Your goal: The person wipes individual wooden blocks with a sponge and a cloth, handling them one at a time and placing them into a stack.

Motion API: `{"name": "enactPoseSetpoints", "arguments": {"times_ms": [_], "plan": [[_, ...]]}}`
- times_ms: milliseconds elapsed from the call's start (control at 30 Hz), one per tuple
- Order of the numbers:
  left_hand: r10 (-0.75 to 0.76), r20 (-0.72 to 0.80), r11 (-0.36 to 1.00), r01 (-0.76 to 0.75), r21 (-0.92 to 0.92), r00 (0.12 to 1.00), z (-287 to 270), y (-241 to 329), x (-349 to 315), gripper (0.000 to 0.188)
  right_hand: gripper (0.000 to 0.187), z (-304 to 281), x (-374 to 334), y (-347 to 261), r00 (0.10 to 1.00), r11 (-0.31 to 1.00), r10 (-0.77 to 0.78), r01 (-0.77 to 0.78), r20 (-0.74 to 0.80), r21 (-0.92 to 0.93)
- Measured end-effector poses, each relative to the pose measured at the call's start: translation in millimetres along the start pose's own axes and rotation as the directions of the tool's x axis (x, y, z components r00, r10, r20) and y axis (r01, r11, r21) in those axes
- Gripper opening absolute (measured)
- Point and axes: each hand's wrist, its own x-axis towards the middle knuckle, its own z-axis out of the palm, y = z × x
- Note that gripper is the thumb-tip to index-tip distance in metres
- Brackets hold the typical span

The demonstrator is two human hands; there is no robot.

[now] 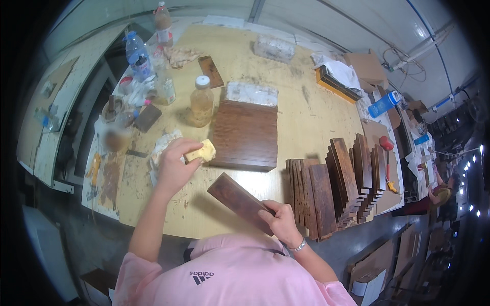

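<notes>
Between the thumb and fingers of my left hand (178, 160) is a pale yellow sponge (203, 151), held above the table. My right hand (282, 223) grips one end of a dark brown wooden board (237, 200), which slants up and left near the table's front edge. Sponge and board are apart. Just beyond them lies a neat stack of brown wooden boards (245, 136) with a white wrapped block (251, 94) at its far end. A crumpled white cloth (166, 145) lies by my left hand.
Rows of wooden boards (322, 196) stand at the right. A capped bottle of brownish liquid (201, 104) stands left of the stack, with more bottles (137, 56) behind. A red-handled tool (386, 148) lies at the right edge; a black-and-yellow box (337, 84) sits far right.
</notes>
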Motion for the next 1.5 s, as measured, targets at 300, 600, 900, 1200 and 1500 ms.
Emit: {"name": "enactPoseSetpoints", "arguments": {"times_ms": [300, 600, 900, 1200, 1500], "plan": [[-0.024, -0.026, 0.975, 0.018, -0.223, 0.999, 19.7, 18.3, -21.3, 0.035, 0.038, 4.8, 14.8, 22.9, 0.813, 0.148, -0.051, -0.569, 0.581, 0.809], [0.389, 0.217, 0.904, -0.325, -0.277, 0.895, 71.7, 69.1, -58.9, 0.032, 0.041, 38.7, 13.1, 32.3, 0.826, 0.335, 0.027, -0.539, 0.564, 0.773], [-0.016, -0.058, 0.932, -0.006, -0.363, 0.998, 34.0, 15.0, 5.6, 0.034, 0.112, 34.1, -7.9, -3.2, 0.649, -0.080, -0.329, -0.743, 0.686, 0.665], [-0.306, 0.016, 0.805, 0.267, -0.530, 0.952, 42.6, -33.2, -17.9, 0.039, 0.093, -10.5, -23.8, -29.8, 0.835, 0.232, -0.175, -0.480, 0.521, 0.846], [-0.325, 0.158, 0.719, 0.352, -0.599, 0.932, 55.7, -17.0, -44.3, 0.036, 0.064, -112.5, -44.0, -16.8, 0.806, 0.754, 0.037, -0.411, -0.591, -0.513]]}}
